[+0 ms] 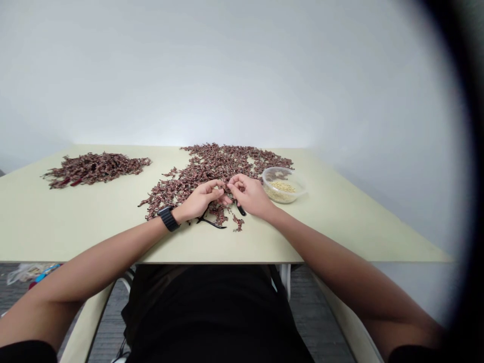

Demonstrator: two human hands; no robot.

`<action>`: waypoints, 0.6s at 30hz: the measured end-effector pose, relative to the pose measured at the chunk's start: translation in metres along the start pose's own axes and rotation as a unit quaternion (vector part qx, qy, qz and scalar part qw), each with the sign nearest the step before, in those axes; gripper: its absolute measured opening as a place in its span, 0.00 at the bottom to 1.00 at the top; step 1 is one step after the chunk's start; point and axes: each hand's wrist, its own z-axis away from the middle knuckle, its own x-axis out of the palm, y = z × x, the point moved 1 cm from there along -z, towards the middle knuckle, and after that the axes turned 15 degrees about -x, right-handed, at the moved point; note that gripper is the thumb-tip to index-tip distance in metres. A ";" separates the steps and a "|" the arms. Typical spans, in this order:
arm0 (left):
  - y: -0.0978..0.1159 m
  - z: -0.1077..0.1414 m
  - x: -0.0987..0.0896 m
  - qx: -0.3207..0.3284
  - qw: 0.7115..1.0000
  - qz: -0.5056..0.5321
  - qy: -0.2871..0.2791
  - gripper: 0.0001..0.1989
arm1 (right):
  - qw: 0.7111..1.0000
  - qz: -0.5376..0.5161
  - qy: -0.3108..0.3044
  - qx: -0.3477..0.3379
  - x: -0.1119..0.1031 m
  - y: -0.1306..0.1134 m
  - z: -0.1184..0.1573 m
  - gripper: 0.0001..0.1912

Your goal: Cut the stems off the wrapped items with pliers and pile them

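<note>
Wears black clothing (215,312) at near edge, curls left hand (204,199) and right hand (250,195) close together over near part of brown pieces (212,165) spread on the tabletop (75,217), cannot tell whether pinching one, with clear bowl (298,182) at right and brown pile (96,169) at left.

Brown pieces (212,169) in the middle spread look like shiny metal or glossy plastic, can't tell which, rough and knobbly with bright glints; side heap (94,170) has the same finish, tub (284,199) is clear smooth plastic, yellow bits (283,187) in it have a light sheen. Tool handles (212,224) smooth black, watch strap (170,220) dark and ribbed, tabletop (340,222) smooth, low sheen. Wall (189,70) smooth matt, clothing (212,312) matt black cloth, floor (310,297) grey with a streaky wood-like grain.
</note>
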 end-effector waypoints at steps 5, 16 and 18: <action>-0.002 -0.001 -0.002 -0.002 1.000 0.005 -0.013 0.20 | 1.000 -0.001 -0.016 -0.009 0.000 -0.002 0.001 0.07; -0.002 0.000 -0.001 -0.010 1.000 0.003 0.000 0.22 | 0.999 0.026 -0.022 -0.014 -0.001 -0.002 0.000 0.06; -0.002 0.000 -0.001 -0.008 1.000 -0.005 -0.003 0.21 | 0.999 0.033 -0.026 -0.023 -0.001 -0.002 0.000 0.06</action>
